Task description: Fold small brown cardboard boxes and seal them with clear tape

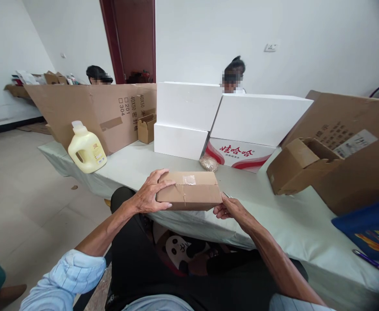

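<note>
A small brown cardboard box (192,190), closed and taped across its top, is held just above the near edge of the table (163,162). My left hand (150,192) grips its left end, fingers over the top and thumb underneath. My right hand (230,208) holds the box's lower right corner with curled fingers. A thin object at the right hand is too small to make out.
A pale yellow detergent jug (86,149) stands at the left. White foam boxes (189,119), a red-and-white carton (239,154), large cardboard sheets (92,108) and two open small cartons (298,164) line the back. A small bag (209,163) lies mid-table. Two people sit behind. A blue item and pen (372,262) lie right.
</note>
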Demonstrator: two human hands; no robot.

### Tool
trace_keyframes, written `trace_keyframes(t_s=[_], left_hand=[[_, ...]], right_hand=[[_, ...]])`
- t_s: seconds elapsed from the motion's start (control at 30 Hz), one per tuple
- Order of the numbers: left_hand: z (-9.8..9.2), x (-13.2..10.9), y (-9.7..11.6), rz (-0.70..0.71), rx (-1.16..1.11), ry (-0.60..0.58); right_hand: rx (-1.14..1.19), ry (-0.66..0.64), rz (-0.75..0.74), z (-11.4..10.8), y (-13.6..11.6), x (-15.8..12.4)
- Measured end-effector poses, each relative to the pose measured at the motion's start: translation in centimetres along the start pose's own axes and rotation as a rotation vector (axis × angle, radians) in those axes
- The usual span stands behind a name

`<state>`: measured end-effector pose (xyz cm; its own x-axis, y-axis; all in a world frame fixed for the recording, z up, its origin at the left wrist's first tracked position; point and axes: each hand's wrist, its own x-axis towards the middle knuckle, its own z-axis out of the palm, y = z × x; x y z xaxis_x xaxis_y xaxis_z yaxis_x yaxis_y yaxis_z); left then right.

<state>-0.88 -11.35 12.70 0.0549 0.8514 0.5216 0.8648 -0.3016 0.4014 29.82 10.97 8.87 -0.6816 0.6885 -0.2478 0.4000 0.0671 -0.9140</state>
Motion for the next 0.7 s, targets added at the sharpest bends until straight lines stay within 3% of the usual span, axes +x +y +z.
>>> trace_keyframes(t_s=[0.1,0.23,0.43,0.57,0.7], left_hand=[[-0.2,0.4,0.3,-0.004,0.045,-0.006],[-0.3,1.2,0.4,-0.051,0.064,-0.003],[0.0,3.8,0.3,-0.082,0.077,0.066],[0.3,5.6,0.4,-0.099,0.026,0.114],[0.6,6.4,0.9,-0.149,0.029,0.146]], right_hand=[[-0.011,0.106,-0.088,0.2,-0.9,-0.6],[0.007,0.296,-0.343,0.8,-2.5,-1.4],[-0.23,0.36,-0.476,2.6,-4.3,-1.4],[-0.473,0.406,-0.677,3.1,-4.9,-1.0],[-0.627,0.376,-0.673,3.2,-5.0,-0.7]])
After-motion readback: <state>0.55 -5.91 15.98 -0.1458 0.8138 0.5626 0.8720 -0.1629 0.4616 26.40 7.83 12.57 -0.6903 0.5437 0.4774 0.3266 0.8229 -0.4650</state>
